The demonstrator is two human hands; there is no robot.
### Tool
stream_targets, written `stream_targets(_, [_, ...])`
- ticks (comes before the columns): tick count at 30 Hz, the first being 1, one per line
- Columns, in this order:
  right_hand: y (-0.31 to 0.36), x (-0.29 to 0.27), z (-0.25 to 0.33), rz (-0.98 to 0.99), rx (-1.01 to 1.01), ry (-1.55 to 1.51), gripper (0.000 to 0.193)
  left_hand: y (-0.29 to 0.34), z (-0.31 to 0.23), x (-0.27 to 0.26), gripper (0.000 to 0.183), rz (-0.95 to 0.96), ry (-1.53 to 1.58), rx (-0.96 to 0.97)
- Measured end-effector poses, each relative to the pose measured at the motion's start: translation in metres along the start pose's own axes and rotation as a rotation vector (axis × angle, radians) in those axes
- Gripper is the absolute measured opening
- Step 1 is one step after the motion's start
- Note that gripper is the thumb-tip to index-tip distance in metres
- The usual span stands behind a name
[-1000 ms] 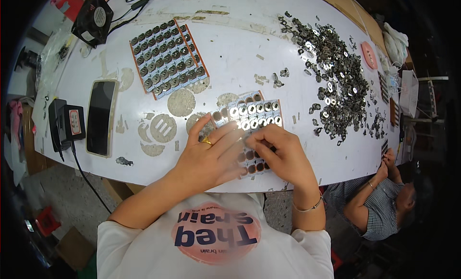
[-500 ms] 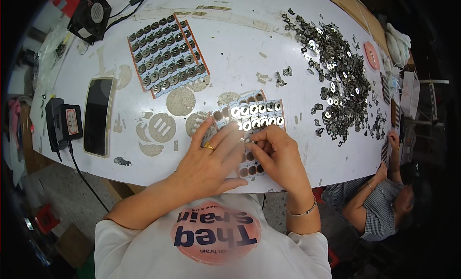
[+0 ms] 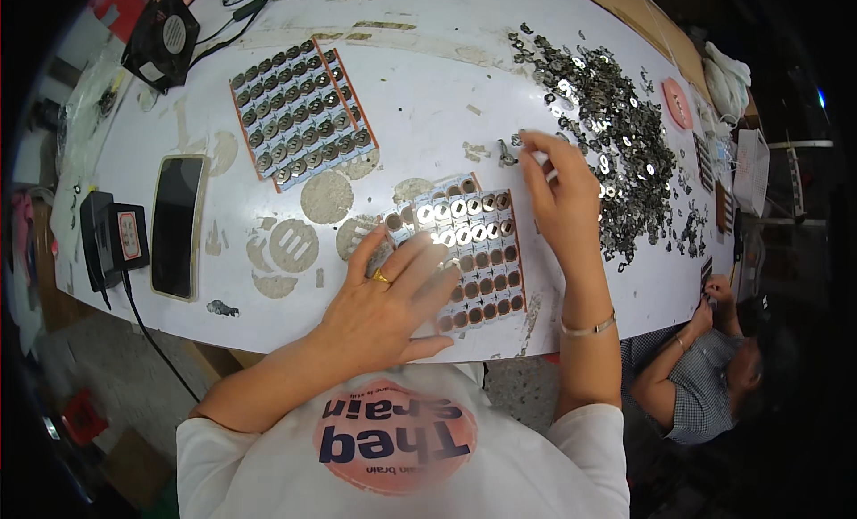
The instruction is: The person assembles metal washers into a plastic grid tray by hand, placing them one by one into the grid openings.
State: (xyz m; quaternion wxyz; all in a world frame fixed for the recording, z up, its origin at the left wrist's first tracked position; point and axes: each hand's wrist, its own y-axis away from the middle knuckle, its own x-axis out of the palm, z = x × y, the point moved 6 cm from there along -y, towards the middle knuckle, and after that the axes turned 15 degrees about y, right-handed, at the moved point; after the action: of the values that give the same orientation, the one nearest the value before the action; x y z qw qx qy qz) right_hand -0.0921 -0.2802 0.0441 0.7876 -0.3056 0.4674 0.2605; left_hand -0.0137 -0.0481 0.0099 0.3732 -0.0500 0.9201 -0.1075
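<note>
My left hand (image 3: 384,291) lies flat with its fingers spread over the near panel (image 3: 500,281), a light-blue sheet with orange edges and rows of dark round spots. Shiny slotted metal clips fill two of its far rows (image 3: 460,215); its left part is hidden under my fingers. Under that sheet, the edge of a second panel (image 3: 453,188) sticks out on the far side. Beyond the panel, to the right, my right hand (image 3: 562,184) pinches with thumb and forefinger at a small metal clip (image 3: 516,138). Another clip (image 3: 507,155) lies just beside it.
A large heap of loose metal clips (image 3: 616,131) covers the right of the white table. Stacked panels full of clips (image 3: 303,117) lie far left, near a phone (image 3: 177,229), a black adapter (image 3: 116,238) and a fan (image 3: 161,41). A co-worker (image 3: 696,367) sits at right.
My right hand has left the near panel and moved away and to the right, over to the small clips. My left hand stays on the panel. The whole view has shifted slightly.
</note>
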Motion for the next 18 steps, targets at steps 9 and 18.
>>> stream_targets(9, [-0.021, 0.021, 0.005, 0.014, -0.302, 0.229, 0.032, 0.002, 0.001, 0.001, 0.075, -0.019, -0.022, 0.006])
stream_targets(18, [-0.022, 0.026, 0.037, 0.106, -0.323, 0.041, 0.035, 0.002, 0.002, 0.001, 0.076, -0.005, -0.034, 0.001])
